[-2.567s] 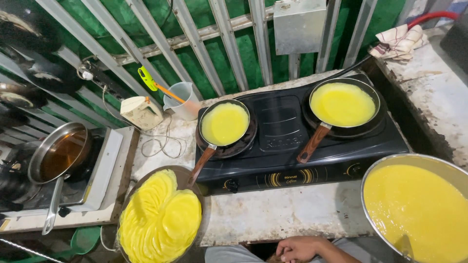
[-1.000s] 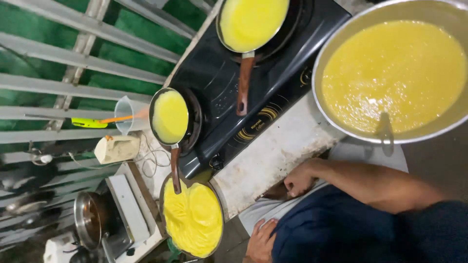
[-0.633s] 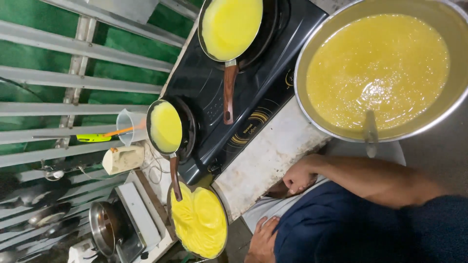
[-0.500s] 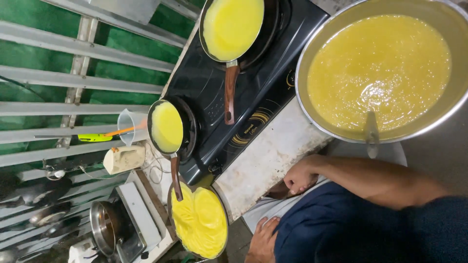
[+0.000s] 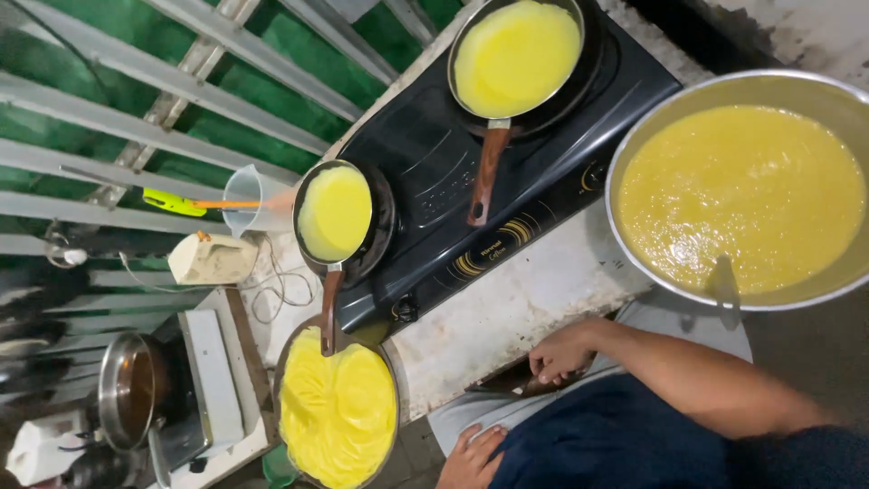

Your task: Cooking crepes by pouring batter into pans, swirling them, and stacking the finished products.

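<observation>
My right hand (image 5: 561, 349) rests with bent fingers on the front edge of the white counter (image 5: 507, 312), holding nothing. Lower down, my left hand (image 5: 471, 457) lies flat on the grey cloth over my lap. A black two-burner stove (image 5: 434, 172) carries a small pan (image 5: 337, 213) and a larger pan (image 5: 516, 56), each with a thin yellow layer and a brown handle. A big metal bowl (image 5: 625, 163) of yellow batter stands to the right, with a ladle handle (image 5: 724, 282) leaning on its near rim. A plate (image 5: 395, 371) holds a stack of yellow crepes (image 5: 337, 409).
A clear jug (image 5: 246, 195) with a yellow-green tool stands by the grey window bars and green sheet. A cream box (image 5: 210, 259) sits beside loose wires. Further left is a white single burner (image 5: 213, 376) with a steel pan (image 5: 131, 391) of brown liquid.
The view has shifted and tilted slightly. My right hand stays on the counter edge and my left hand stays on my lap.
</observation>
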